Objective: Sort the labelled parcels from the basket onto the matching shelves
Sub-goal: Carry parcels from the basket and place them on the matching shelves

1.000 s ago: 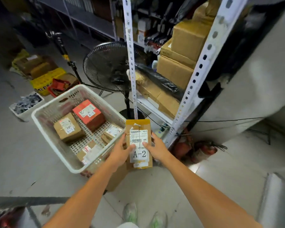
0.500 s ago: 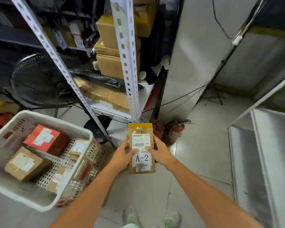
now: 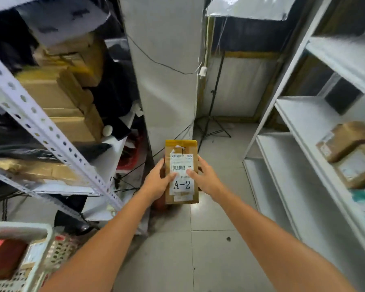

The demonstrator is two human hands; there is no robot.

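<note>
A flat brown parcel (image 3: 181,148) with a white label reading A-2 is held up in front of me over the tiled floor. My left hand (image 3: 156,182) grips its left edge, thumb lying on the label. On the opposite edge my right hand (image 3: 207,180) grips it the same way. The white basket (image 3: 42,256) shows only at the bottom left corner, with a red parcel (image 3: 2,258) inside. White shelves (image 3: 303,123) stand on the right, and two brown labelled parcels (image 3: 350,152) lie on one of them.
A perforated metal rack (image 3: 42,131) on the left is stacked with cardboard boxes (image 3: 72,106). A white pillar (image 3: 167,81) rises straight ahead, and a black tripod (image 3: 213,123) stands behind it. Bare tiled floor (image 3: 215,249) runs between rack and shelves.
The view has swung right: the basket slid to the bottom left corner and the white shelves on the right came into sight. Both hands keep the same hold on the A-2 parcel.
</note>
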